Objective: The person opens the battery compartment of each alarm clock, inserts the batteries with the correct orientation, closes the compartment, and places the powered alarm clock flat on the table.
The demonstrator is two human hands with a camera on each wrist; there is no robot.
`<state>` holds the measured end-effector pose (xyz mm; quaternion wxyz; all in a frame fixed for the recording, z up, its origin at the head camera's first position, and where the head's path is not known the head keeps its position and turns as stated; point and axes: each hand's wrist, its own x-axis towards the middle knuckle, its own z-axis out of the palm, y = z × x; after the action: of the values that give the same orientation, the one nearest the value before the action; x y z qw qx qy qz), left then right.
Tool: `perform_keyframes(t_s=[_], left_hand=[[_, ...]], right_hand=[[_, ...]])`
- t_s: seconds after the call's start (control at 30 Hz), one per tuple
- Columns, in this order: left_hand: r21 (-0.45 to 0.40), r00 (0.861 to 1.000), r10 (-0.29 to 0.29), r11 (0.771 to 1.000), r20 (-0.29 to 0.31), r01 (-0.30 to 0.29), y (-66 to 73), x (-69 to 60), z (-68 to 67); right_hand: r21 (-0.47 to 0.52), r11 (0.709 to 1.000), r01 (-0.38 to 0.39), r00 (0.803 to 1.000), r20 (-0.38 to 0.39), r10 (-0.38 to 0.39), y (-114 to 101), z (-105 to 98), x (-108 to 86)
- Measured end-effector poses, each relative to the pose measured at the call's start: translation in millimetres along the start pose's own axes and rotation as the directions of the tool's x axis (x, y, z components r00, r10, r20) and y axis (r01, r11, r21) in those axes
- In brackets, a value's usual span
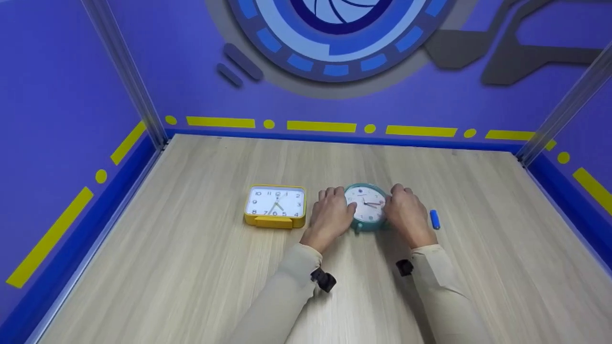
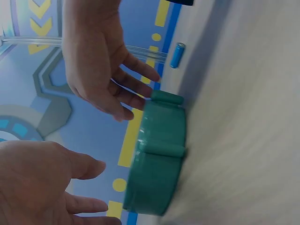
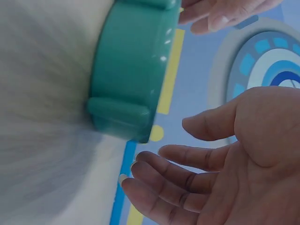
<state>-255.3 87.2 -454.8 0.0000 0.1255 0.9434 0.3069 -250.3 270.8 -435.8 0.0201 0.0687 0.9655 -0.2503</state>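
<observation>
A round teal alarm clock [image 1: 365, 210] lies on its back with its white face up. At its left rim is my left hand [image 1: 331, 214], and my right hand [image 1: 409, 212] is at its right rim. In the left wrist view, my left fingers are loosely extended beside the clock's smooth side [image 2: 157, 168], with a gap visible. The right wrist view has my right hand [image 3: 229, 164] relaxed, thumb and fingers apart from the teal casing [image 3: 129, 65]. Neither hand appears to grip it.
Left of my left hand, a yellow rectangular alarm clock [image 1: 276, 205] lies face up. A small blue battery [image 1: 434, 219] lies right of my right hand. The wooden table [image 1: 215, 286] is bordered by blue-purple panels [image 1: 181, 86] at the back and sides.
</observation>
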Motion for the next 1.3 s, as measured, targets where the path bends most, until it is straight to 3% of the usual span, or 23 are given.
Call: perform_keyframes(t_s=[0.13, 0.4, 0.9, 1.3], left_hand=[[0.058, 1.000, -0.016, 0.998, 0.013, 0.015, -2.4, 1.5, 4.2], [0.082, 0.999, -0.035, 0.996, 0.039, 0.031, -5.1, 3.6, 8.8], [0.161, 0.999, 0.012, 0.987, 0.033, -0.017, -9.6, 4.2, 9.6], [0.158, 0.998, 0.032, 0.987, 0.054, -0.040, -12.3, 1.5, 7.0]], right_hand=[[0.008, 1.000, 0.002, 1.000, 0.003, -0.002, 4.7, 4.7, 4.5], [0.002, 1.000, -0.023, 0.998, 0.050, 0.022, 9.3, 8.7, 12.7], [0.005, 0.999, 0.042, 0.998, 0.042, -0.042, 14.3, 4.8, 11.4], [-0.018, 0.999, 0.038, 0.996, 0.083, -0.037, 13.6, 1.4, 7.6]])
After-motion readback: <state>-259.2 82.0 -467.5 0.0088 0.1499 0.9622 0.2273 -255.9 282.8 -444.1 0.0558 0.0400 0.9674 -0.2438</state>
